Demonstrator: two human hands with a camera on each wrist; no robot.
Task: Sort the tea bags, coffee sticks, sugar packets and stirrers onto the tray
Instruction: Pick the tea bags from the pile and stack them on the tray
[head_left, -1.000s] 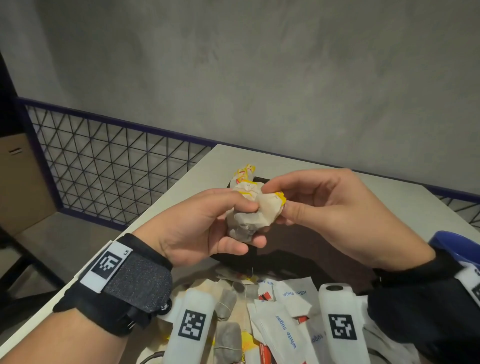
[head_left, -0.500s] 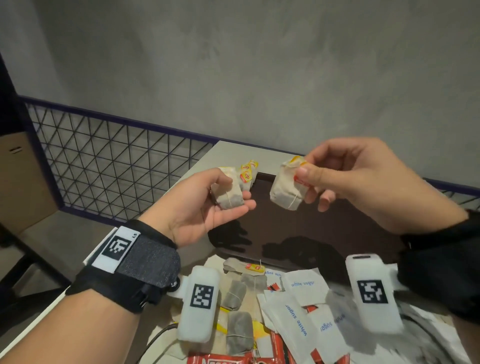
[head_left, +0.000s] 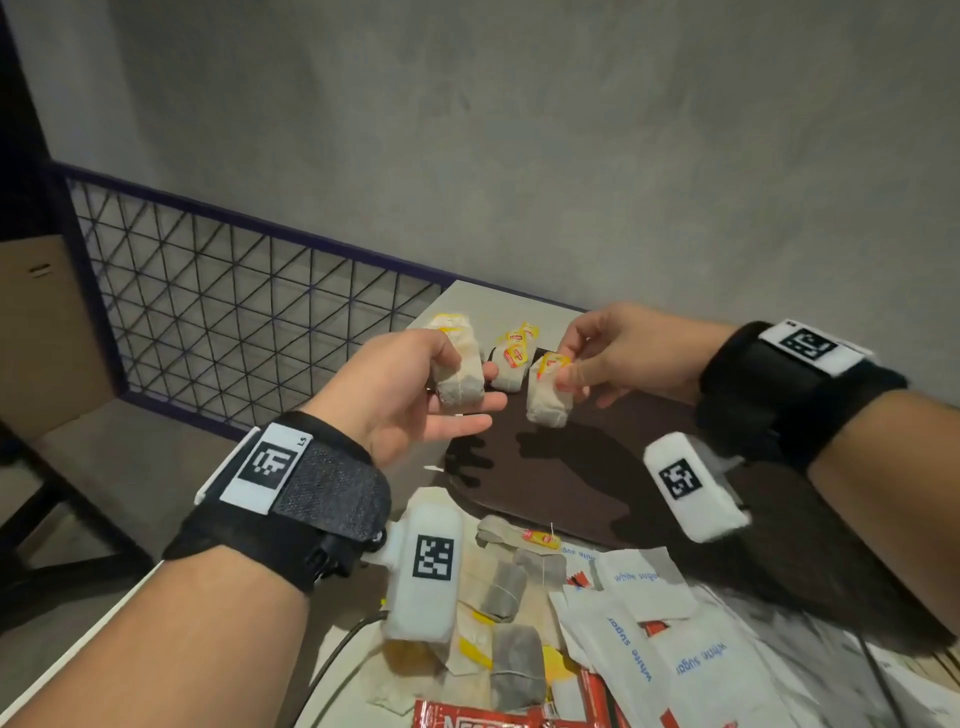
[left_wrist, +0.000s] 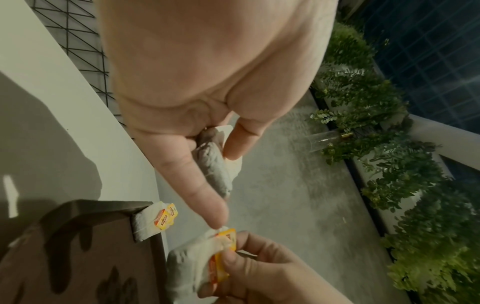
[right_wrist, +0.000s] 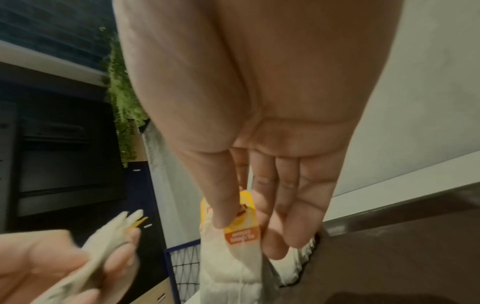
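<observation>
My left hand (head_left: 441, 384) holds a tea bag (head_left: 457, 371) between thumb and fingers above the far left corner of the dark brown tray (head_left: 597, 467). My right hand (head_left: 582, 364) pinches a second tea bag (head_left: 545, 400) by its yellow tag, hanging over the tray. A third tea bag (head_left: 511, 358) with yellow tags lies on the tray's far corner. In the left wrist view the held tea bag (left_wrist: 215, 164) sits under the fingers. The right wrist view shows the pinched tea bag (right_wrist: 233, 257) and its tag.
A heap of white sugar packets (head_left: 639, 639), loose tea bags (head_left: 504, 592) and red coffee sticks (head_left: 467, 719) lies on the white table (head_left: 457, 306) in front of the tray. A wire mesh fence (head_left: 234, 322) runs along the left; a grey wall stands behind.
The two hands pulled a clump of tea bags apart, each keeping one. Both then moved forward and down toward the tray's far corner.
</observation>
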